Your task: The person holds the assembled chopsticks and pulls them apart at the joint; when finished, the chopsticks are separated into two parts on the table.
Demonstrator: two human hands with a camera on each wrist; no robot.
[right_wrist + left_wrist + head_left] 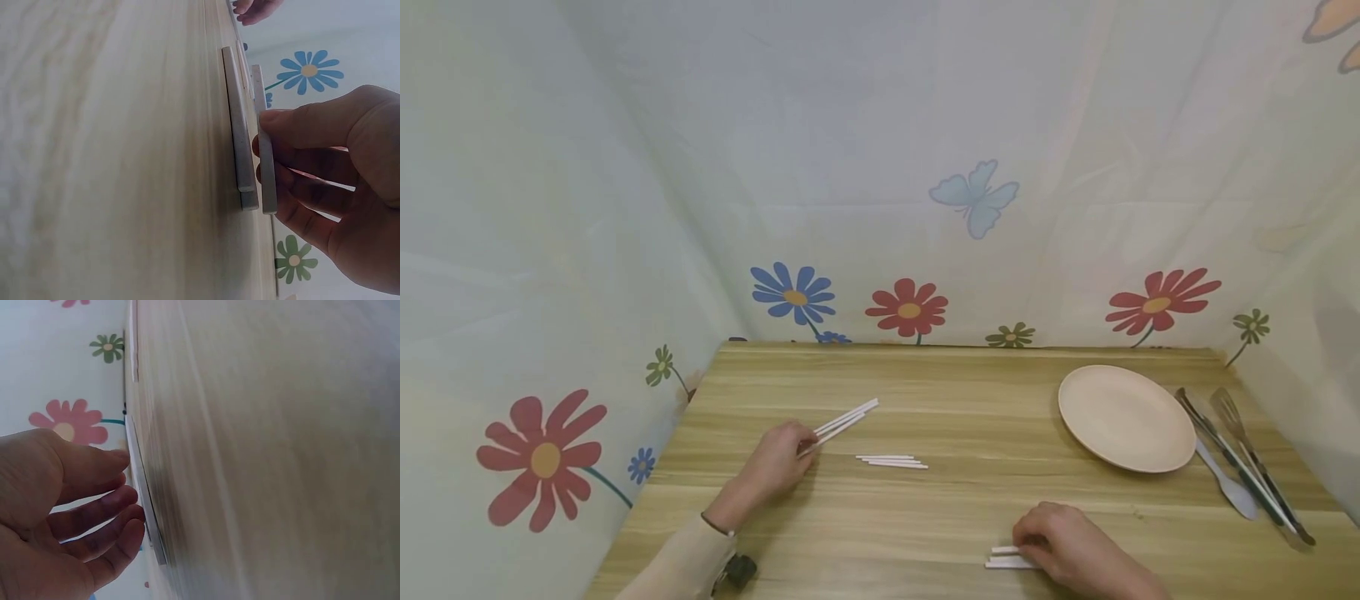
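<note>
My left hand [778,458] is at the left of the table, thumb and curled fingertips at the near ends of slanting white sticks [848,417]. It seems to pinch one white stick [139,472] low at the tabletop; the exact contact is partly hidden. My right hand [1063,542], at the front right, pinches a white stick [267,169] between thumb and fingers. That stick stands slightly apart from other white sticks [237,125] lying beside it on the wood. Between the hands lie several thin white sticks [891,461] in a loose bunch.
A round cream plate [1123,417] lies at the back right of the wooden table [925,525]. To its right are a grey spoon-like utensil [1232,492] and several long dark-handled utensils [1255,467]. A flower-printed curtain [880,167] borders the table behind and at the sides.
</note>
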